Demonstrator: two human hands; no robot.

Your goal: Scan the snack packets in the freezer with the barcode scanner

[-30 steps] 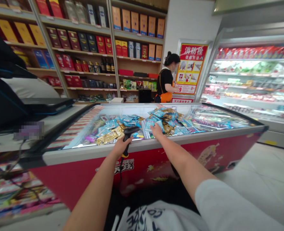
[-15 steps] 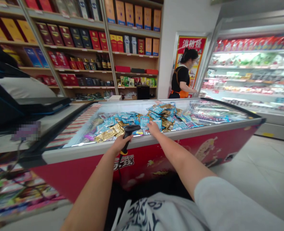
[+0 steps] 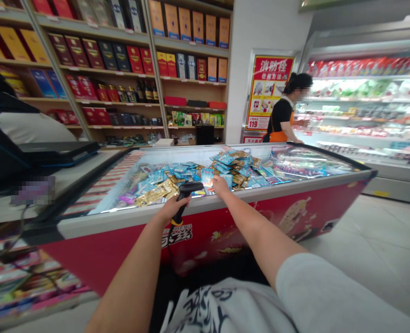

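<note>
As the left hand [image 3: 171,208] is gripping a scanner [image 3: 190,187] and the right hand [image 3: 220,186] a blue packet [image 3: 206,175], scanning is seemingly starting, needing alignment next.

A shop: stocked shelves [image 3: 111,99], a chest freezer [image 3: 97,226], a refrigerated display [image 3: 368,106].

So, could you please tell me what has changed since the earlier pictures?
The co-worker in a black top and orange apron has moved right, toward the brightly lit shelves. The right hand has drawn closer to the black pistol-shaped scanner, holding a square light-blue packet near it. The left hand still grips the scanner.
</note>
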